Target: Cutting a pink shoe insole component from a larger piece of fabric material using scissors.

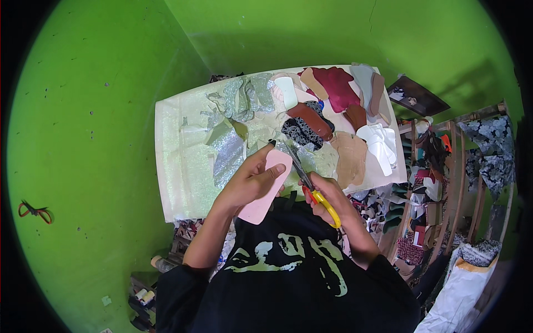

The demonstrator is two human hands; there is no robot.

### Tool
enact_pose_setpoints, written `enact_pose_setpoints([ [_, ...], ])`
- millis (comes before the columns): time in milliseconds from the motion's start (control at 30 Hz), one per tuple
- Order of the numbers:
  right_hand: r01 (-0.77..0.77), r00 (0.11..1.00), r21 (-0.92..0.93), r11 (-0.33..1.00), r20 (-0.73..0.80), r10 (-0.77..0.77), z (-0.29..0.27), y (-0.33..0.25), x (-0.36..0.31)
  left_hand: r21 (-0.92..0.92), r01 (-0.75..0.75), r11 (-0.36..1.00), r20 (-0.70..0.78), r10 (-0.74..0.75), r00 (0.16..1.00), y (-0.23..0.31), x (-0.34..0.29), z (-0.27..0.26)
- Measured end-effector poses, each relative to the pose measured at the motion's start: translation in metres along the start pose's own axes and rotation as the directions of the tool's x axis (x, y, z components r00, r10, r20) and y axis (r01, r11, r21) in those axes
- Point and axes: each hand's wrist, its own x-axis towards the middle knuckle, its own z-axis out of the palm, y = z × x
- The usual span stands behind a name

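Note:
My left hand (248, 182) grips a pale pink, rounded flat piece (259, 204) shaped like a shoe insole, with the thumb pressed on its upper face. A small dark bit (272, 143) shows at the tip of that hand's fingers; what it is I cannot make out. My right hand (335, 198) is wrapped around scissors with yellow and red handles (327, 209). Their metal blades point up and away, just right of the pink piece and apart from it. Both hands are over the near edge of a table (172, 161) covered in pale, shiny material.
On the table lie grey-green scraps (239, 100), a dark red piece (338, 91), a brown sole-shaped piece (311, 121), a tan piece (350, 158) and white cut shapes (377, 144). A wooden rack (452, 194) with shoe parts and cloth stands right. Green walls (111, 139) border the left and back.

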Motion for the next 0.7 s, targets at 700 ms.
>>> enact_pose_setpoints([
  [700, 0.142, 0.986, -0.171, 0.975, 0.116, -0.123, -0.016, 0.003, 0.003, 0.167, 0.089, 0.982, 0.075, -0.102, 0.992, 0.029, -0.008, -0.003],
])
